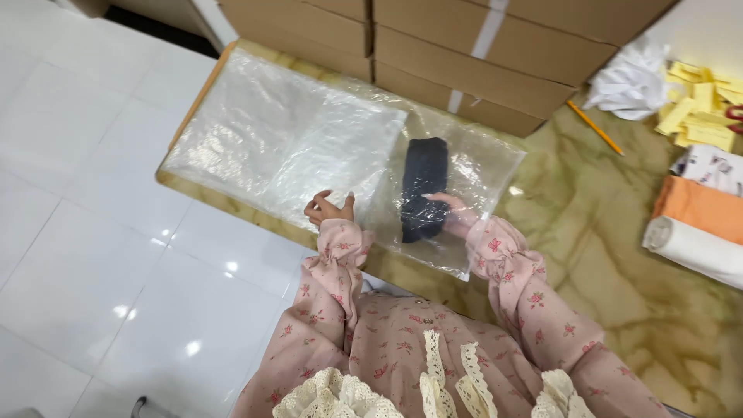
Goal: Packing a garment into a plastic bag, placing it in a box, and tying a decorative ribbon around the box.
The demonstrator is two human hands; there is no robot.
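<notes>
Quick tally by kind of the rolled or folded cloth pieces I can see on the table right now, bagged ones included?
Dark rolled cloth inside the clear plastic bag, under the right hand: 1
Orange folded cloth: 1
White rolled cloth: 1
Patterned white cloth: 1
Total: 4

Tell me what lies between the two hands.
In the head view, only clear plastic bag film lies between left hand and right hand, which is on the dark folded cloth.

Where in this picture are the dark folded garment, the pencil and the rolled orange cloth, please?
dark folded garment [424, 174]: head view, upper half, under the clear plastic.
pencil [595, 128]: head view, middle of its yellow shaft.
rolled orange cloth [700, 208]: head view, middle of the roll.
</notes>
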